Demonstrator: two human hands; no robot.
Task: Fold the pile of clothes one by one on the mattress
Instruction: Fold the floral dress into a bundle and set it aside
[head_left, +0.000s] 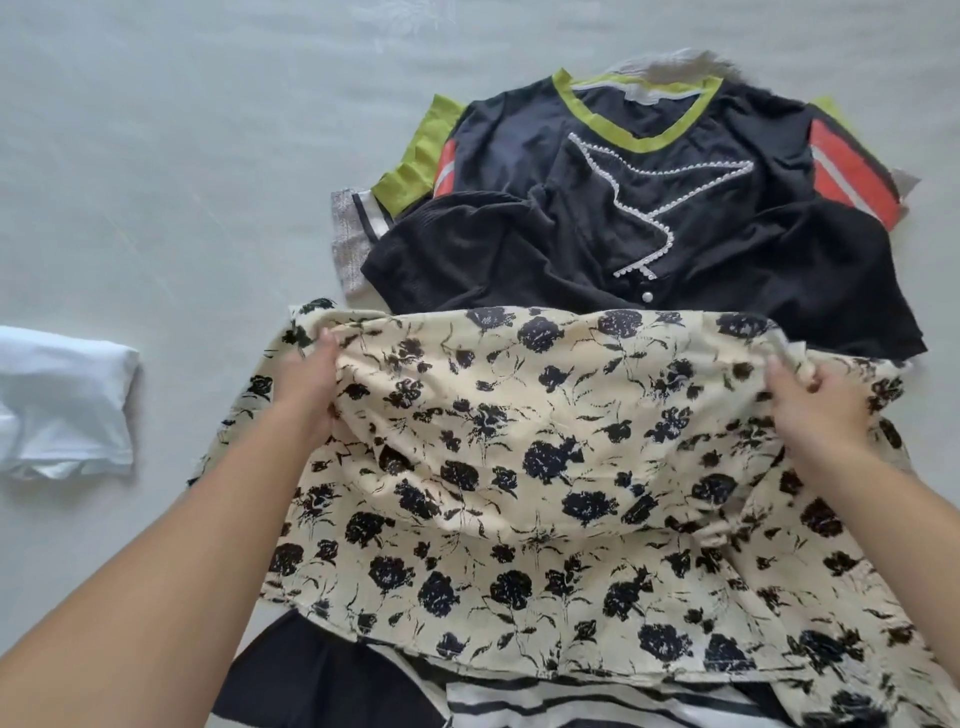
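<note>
A cream garment with a black flower print (545, 467) lies spread in front of me. My left hand (306, 379) grips its far left edge. My right hand (815, 400) grips its far right edge, and the far edge is raised between the two. Beyond it sits the pile of clothes (649, 208), topped by a dark top with a lime-green neckline, orange sleeve panels and white bead trim. A black garment (467, 260) lies on the pile's near side.
A folded white garment (62, 400) rests on the pale grey mattress (182, 156) at the left. Black-and-white striped fabric (571, 701) shows under the near edge of the floral garment.
</note>
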